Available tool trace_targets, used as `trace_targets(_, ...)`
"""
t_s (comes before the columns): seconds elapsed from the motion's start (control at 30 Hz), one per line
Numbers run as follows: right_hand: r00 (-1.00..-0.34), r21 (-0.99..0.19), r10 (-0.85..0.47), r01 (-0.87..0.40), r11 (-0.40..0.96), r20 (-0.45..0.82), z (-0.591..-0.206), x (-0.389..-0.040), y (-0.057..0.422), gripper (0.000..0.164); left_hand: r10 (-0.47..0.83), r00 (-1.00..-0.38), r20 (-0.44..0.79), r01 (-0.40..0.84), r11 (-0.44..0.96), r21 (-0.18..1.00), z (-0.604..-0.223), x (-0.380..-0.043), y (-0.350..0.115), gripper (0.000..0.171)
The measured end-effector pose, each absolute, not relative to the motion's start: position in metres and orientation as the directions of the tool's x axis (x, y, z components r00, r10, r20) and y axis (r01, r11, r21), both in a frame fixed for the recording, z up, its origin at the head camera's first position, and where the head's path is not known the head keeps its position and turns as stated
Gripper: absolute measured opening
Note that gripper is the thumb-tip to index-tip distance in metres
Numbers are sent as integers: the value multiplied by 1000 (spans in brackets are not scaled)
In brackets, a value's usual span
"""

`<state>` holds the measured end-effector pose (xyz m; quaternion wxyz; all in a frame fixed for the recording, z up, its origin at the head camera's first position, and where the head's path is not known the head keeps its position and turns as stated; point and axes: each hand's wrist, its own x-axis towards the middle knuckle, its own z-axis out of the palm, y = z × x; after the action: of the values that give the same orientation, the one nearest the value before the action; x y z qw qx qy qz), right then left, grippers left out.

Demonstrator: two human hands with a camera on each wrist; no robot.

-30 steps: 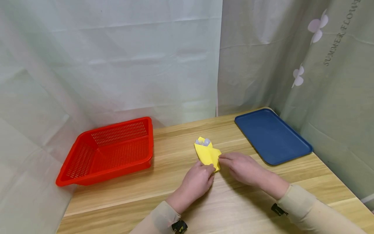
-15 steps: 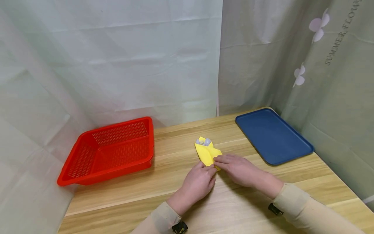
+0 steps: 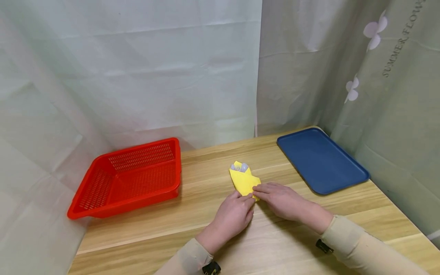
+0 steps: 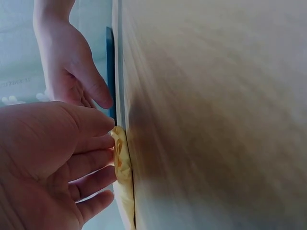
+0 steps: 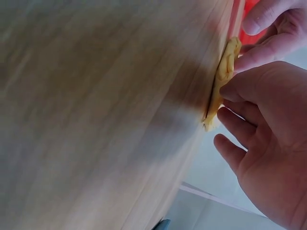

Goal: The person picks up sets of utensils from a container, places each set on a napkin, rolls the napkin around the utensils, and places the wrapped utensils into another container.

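A yellow folded napkin [image 3: 243,182] lies on the wooden table in the head view. Light purple cutlery tops, a fork [image 3: 238,168] and a spoon [image 3: 244,167], stick out of its far end; their handles are hidden inside. My left hand [image 3: 233,214] rests its fingertips on the napkin's near end. From the right, my right hand [image 3: 283,200] presses its fingertips on the napkin's right edge. Low on the tabletop, the napkin's crumpled side [image 4: 123,163] shows beside the left fingers in the left wrist view. The right wrist view has the right fingertips against the napkin [image 5: 225,74].
A red plastic basket [image 3: 93,211] with perforated walls stands on the left of the table. Toward the back right lies a blue tray [image 3: 319,160]. Pale curtains [image 3: 154,76] hang behind the table and at both sides.
My right hand has shifted left, bringing the napkin's right flap over onto the rest of it. The left hand has stayed almost in place on the near end.
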<state>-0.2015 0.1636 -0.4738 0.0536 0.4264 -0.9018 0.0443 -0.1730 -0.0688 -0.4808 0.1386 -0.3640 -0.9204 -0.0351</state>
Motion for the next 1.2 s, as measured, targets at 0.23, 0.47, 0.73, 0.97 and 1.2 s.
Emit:
trace_targets(0.23,-615,-19,-774,-784,620,149,-477,-204,164,44,657,-690,303,678,733,-46,-481,-170,-70,26)
trace_targets(0.47,-604,-20,-778,-792,610,172,-477,-203,163,43,650,-707,279,666,745,-47,-477,-161,-71,23)
trace_targets(0.73,-583,-10,-782,-803,596,220,-477,-202,163,41,654,-726,213,671,741,15,-475,-153,-76,29)
trace_targets(0.97,-591,-7,-782,-799,602,201,-476,-202,163,42,643,-739,201,666,743,71,-473,-151,-82,35)
trace_targets(1.2,-603,-19,-775,-791,611,189,-474,-201,162,43,549,-809,209,585,788,192,-466,-154,-88,32)
